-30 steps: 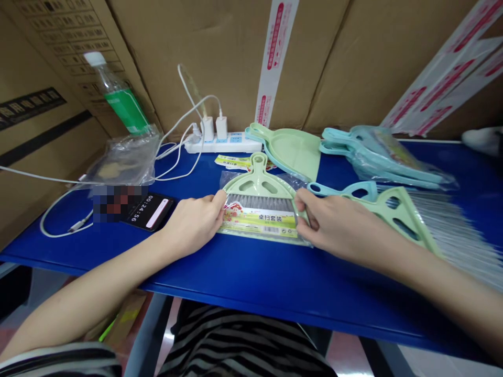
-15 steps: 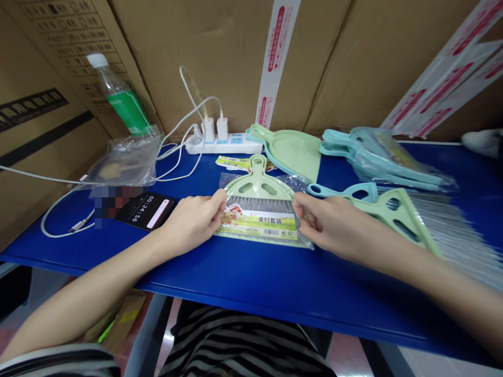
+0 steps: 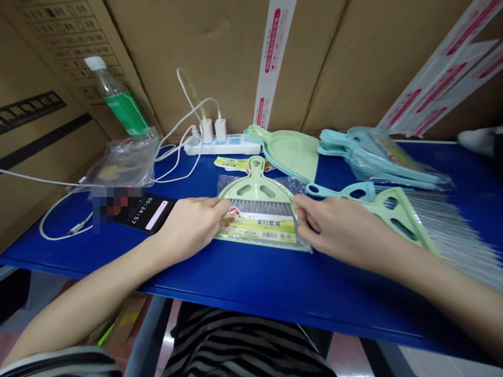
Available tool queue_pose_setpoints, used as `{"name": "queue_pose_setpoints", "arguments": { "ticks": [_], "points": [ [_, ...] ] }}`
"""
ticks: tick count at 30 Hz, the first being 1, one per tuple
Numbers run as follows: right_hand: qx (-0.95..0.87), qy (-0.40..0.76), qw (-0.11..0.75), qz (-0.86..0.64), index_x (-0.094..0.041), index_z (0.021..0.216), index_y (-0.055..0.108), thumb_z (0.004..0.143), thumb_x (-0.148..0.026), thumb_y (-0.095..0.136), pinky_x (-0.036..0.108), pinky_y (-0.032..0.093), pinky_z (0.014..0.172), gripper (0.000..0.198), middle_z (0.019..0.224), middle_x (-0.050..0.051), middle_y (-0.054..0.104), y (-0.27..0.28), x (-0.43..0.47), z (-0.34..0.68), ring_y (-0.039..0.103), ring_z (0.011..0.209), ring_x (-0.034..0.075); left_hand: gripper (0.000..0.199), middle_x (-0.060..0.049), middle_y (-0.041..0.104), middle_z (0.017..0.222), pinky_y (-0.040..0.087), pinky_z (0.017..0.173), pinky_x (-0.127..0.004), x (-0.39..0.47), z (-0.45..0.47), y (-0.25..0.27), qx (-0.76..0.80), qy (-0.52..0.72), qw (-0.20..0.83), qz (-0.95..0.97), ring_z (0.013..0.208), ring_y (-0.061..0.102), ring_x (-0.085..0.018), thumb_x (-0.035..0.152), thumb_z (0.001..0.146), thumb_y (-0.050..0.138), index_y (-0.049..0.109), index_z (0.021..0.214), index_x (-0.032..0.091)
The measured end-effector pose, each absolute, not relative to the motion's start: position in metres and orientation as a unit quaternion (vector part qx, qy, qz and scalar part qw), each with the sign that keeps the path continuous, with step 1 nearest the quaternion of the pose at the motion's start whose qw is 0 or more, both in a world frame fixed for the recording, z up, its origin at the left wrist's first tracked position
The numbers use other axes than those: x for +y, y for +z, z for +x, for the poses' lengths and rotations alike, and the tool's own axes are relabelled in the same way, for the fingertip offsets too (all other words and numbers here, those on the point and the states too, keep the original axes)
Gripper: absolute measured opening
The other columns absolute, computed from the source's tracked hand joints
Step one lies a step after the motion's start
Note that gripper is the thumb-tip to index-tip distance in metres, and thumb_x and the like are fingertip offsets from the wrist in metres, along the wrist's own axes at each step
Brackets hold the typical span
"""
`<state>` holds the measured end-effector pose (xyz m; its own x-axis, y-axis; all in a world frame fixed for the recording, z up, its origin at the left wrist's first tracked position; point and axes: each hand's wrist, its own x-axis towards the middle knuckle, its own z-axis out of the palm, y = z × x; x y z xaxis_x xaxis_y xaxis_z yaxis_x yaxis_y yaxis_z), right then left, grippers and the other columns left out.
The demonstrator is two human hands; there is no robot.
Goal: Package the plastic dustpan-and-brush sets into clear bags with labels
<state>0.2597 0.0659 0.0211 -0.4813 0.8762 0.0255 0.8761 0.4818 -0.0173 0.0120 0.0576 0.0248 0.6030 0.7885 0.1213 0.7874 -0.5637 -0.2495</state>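
A light green brush and dustpan set point(image 3: 257, 189) lies flat in a clear plastic bag point(image 3: 301, 184) on the blue table, its handle pointing away from me. Across the grey bristles sits a yellow and white label card point(image 3: 271, 228). My left hand point(image 3: 193, 224) is closed on the bag's left edge, thumb and forefinger together. At the opposite edge, the curled fingers of my right hand point(image 3: 334, 226) grip the bag beside the label. The bag's bottom edge lies toward me.
Green and blue dustpans point(image 3: 294, 152) lie behind, near a power strip point(image 3: 223, 147) with white cables. Bagged blue sets point(image 3: 377, 154) lie back right; loose brushes point(image 3: 451, 225) are at right. A phone point(image 3: 147, 212) and a bottle point(image 3: 126, 110) stand left. Cardboard boxes point(image 3: 220, 47) wall the back.
My left hand's fingers have straightened a little and its fingertips have shifted slightly right over the bag's edge. My right hand and the set stay nearly still. The phone's timer advanced one second.
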Motion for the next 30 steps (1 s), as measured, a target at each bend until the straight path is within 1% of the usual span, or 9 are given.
{"name": "queue_pose_setpoints", "arguments": {
  "ticks": [2, 4, 6, 8, 12, 17, 22, 27, 30],
  "points": [
    [-0.869, -0.038, 0.033, -0.493, -0.022, 0.07, 0.046, 0.078, -0.021, 0.042, 0.027, 0.016, 0.044, 0.009, 0.045, -0.003, 0.045, 0.02, 0.065, 0.262, 0.038, 0.039, 0.013, 0.016, -0.001, 0.063, 0.074, 0.042, 0.059, -0.025, 0.057, 0.012, 0.022, -0.377, -0.039, 0.157, -0.912, 0.067, 0.059, -0.015, 0.013, 0.087, 0.045, 0.06, 0.087, 0.018],
    [-0.877, -0.075, 0.065, -0.469, -0.021, 0.073, 0.05, 0.082, -0.022, 0.04, 0.028, 0.017, 0.044, 0.014, 0.046, -0.002, 0.048, 0.019, 0.065, 0.263, 0.04, 0.039, 0.013, 0.018, -0.002, 0.063, 0.079, 0.044, 0.063, -0.026, 0.057, 0.012, 0.02, -0.313, -0.057, 0.167, -0.933, 0.07, 0.059, -0.015, 0.016, 0.09, 0.045, 0.062, 0.095, 0.019],
    [-0.893, -0.099, 0.106, -0.427, -0.019, 0.077, 0.053, 0.088, -0.024, 0.037, 0.028, 0.024, 0.045, 0.02, 0.052, 0.0, 0.054, 0.019, 0.066, 0.263, 0.046, 0.044, 0.015, 0.024, -0.002, 0.063, 0.083, 0.045, 0.064, -0.026, 0.056, 0.013, 0.019, -0.274, -0.058, 0.167, -0.946, 0.073, 0.059, -0.016, 0.016, 0.09, 0.046, 0.061, 0.108, 0.02],
    [-0.918, -0.104, 0.139, -0.356, -0.018, 0.079, 0.057, 0.092, -0.024, 0.036, 0.028, 0.033, 0.052, 0.025, 0.061, 0.003, 0.06, 0.019, 0.066, 0.262, 0.052, 0.053, 0.016, 0.03, -0.002, 0.062, 0.087, 0.046, 0.065, -0.026, 0.055, 0.015, 0.018, -0.263, -0.044, 0.16, -0.95, 0.075, 0.06, -0.016, 0.015, 0.09, 0.046, 0.057, 0.118, 0.022],
    [-0.959, -0.094, 0.138, -0.228, -0.019, 0.085, 0.065, 0.095, -0.021, 0.036, 0.03, 0.039, 0.064, 0.031, 0.069, 0.003, 0.061, 0.017, 0.068, 0.258, 0.055, 0.063, 0.016, 0.035, -0.003, 0.06, 0.087, 0.047, 0.064, -0.026, 0.055, 0.018, 0.019, -0.28, 0.0, 0.154, -0.948, 0.072, 0.06, -0.015, 0.015, 0.091, 0.044, 0.056, 0.123, 0.025],
    [-0.97, -0.058, 0.109, -0.211, -0.02, 0.105, 0.068, 0.096, -0.023, 0.037, 0.032, 0.041, 0.067, 0.032, 0.074, 0.004, 0.062, 0.014, 0.069, 0.259, 0.054, 0.069, 0.018, 0.036, -0.004, 0.06, 0.089, 0.049, 0.067, -0.027, 0.055, 0.019, 0.021, -0.29, 0.037, 0.138, -0.946, 0.073, 0.061, -0.015, 0.013, 0.091, 0.042, 0.057, 0.122, 0.026],
    [-0.972, -0.004, 0.077, -0.222, -0.022, 0.088, 0.071, 0.094, -0.025, 0.042, 0.033, 0.04, 0.068, 0.03, 0.072, 0.005, 0.063, 0.025, 0.073, 0.266, 0.054, 0.071, 0.019, 0.033, -0.005, 0.062, 0.089, 0.05, 0.068, -0.029, 0.053, 0.017, 0.024, -0.308, 0.031, 0.123, -0.943, 0.077, 0.06, -0.017, 0.013, 0.09, 0.045, 0.063, 0.114, 0.025],
    [-0.961, 0.104, 0.023, -0.257, -0.025, 0.086, 0.072, 0.092, -0.031, 0.046, 0.031, 0.039, 0.062, 0.028, 0.07, 0.004, 0.064, 0.037, 0.079, 0.28, 0.055, 0.068, 0.018, 0.031, -0.003, 0.06, 0.081, 0.047, 0.066, -0.028, 0.055, 0.007, 0.032, -0.338, 0.018, 0.108, -0.935, 0.075, 0.057, -0.017, 0.013, 0.088, 0.046, 0.069, 0.103, 0.026],
    [-0.937, 0.172, 0.022, -0.303, -0.025, 0.081, 0.071, 0.091, -0.038, 0.046, 0.03, 0.039, 0.059, 0.03, 0.072, 0.005, 0.066, 0.038, 0.081, 0.286, 0.057, 0.066, 0.017, 0.031, -0.001, 0.058, 0.076, 0.043, 0.061, -0.026, 0.058, 0.002, 0.037, -0.357, 0.016, 0.092, -0.929, 0.07, 0.055, -0.016, 0.013, 0.086, 0.046, 0.071, 0.095, 0.027]
  ]
}}
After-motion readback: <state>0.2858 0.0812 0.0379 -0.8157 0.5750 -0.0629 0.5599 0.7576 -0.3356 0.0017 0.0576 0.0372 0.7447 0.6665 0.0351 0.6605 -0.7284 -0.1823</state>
